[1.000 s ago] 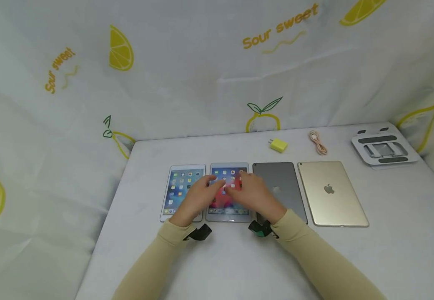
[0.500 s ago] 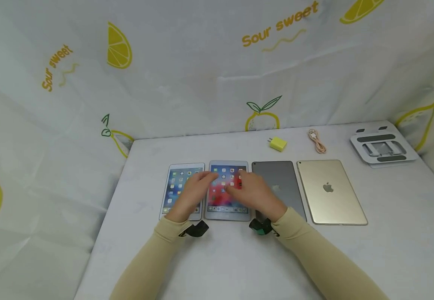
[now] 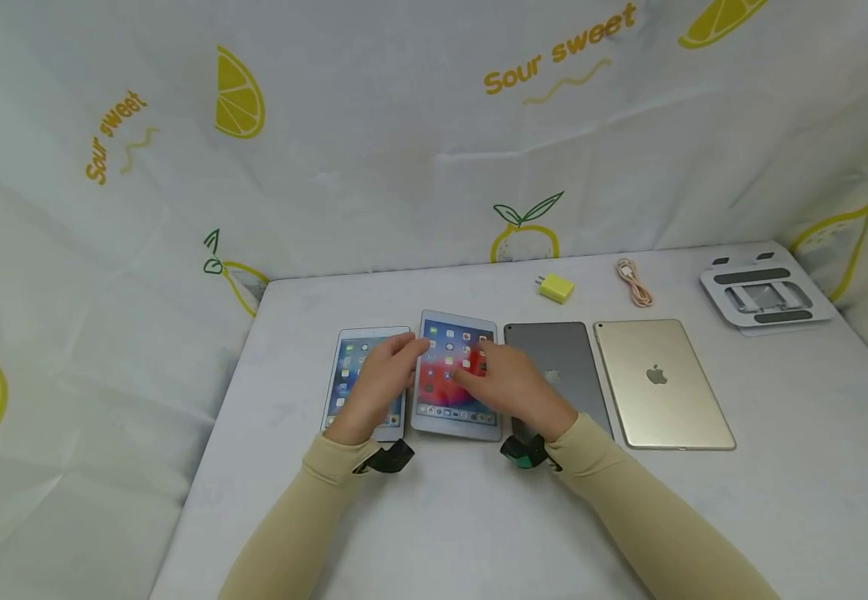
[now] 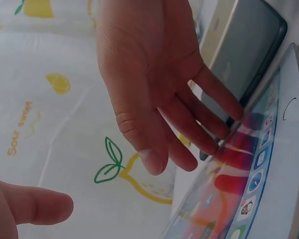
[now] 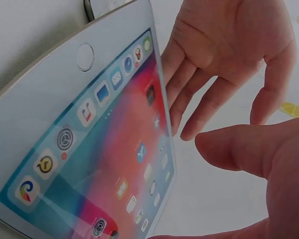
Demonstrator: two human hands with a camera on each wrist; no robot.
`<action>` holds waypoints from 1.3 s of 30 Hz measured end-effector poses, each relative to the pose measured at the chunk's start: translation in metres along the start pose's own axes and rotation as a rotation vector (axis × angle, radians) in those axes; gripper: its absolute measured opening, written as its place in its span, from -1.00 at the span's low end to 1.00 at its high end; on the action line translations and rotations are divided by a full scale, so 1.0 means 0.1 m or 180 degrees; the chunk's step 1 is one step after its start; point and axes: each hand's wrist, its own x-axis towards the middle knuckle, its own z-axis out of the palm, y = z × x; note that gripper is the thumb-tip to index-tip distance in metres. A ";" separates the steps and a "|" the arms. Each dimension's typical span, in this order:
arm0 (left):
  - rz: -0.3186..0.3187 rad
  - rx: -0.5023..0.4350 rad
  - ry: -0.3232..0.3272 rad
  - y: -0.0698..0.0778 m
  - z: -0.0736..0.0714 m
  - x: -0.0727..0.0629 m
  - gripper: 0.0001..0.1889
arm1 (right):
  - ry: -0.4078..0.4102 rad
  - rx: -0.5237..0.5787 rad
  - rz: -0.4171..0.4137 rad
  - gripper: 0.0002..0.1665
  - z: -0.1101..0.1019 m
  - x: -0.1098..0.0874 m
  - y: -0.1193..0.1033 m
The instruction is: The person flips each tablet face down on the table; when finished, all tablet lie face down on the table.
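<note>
A white-framed tablet [image 3: 456,400] with a red and blue screen is slightly turned and lifted at its left side. My left hand [image 3: 381,375] is at its left edge; in the right wrist view, the left hand's fingertips [image 5: 187,132] reach just behind that edge. At the opposite edge, my right hand [image 3: 516,379] touches with its fingertips [image 4: 209,144], fingers nearly straight. Both thumbs stand off the glass. Another lit white tablet [image 3: 343,387] lies partly under my left hand. Beneath the right hand is a dark grey tablet [image 3: 572,358], back up.
A gold tablet [image 3: 662,408] lies face down at the right of the row. Behind are a yellow charger plug [image 3: 555,288], a coiled pink cable [image 3: 634,283] and a folded grey stand [image 3: 767,292]. A lemon-print cloth [image 3: 373,167] hangs behind the white table [image 3: 464,517].
My left hand has shifted left to the red-screen tablet's edge. That tablet has risen on its left side and turned slightly clockwise. The right hand has barely moved.
</note>
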 end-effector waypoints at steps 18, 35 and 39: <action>0.0066 0.0121 0.0069 0.05 0.01 -0.09 -0.25 | -0.0070 0.0070 0.0014 -0.02 0.01 0.02 -0.02; 0.0475 0.0017 0.0107 0.11 0.03 -0.17 -0.35 | -0.0147 0.0368 -0.0085 0.14 0.01 0.02 -0.02; 0.0556 -0.0019 0.0097 0.13 0.03 -0.18 -0.36 | -0.0198 0.0452 -0.0123 0.16 0.01 0.03 -0.03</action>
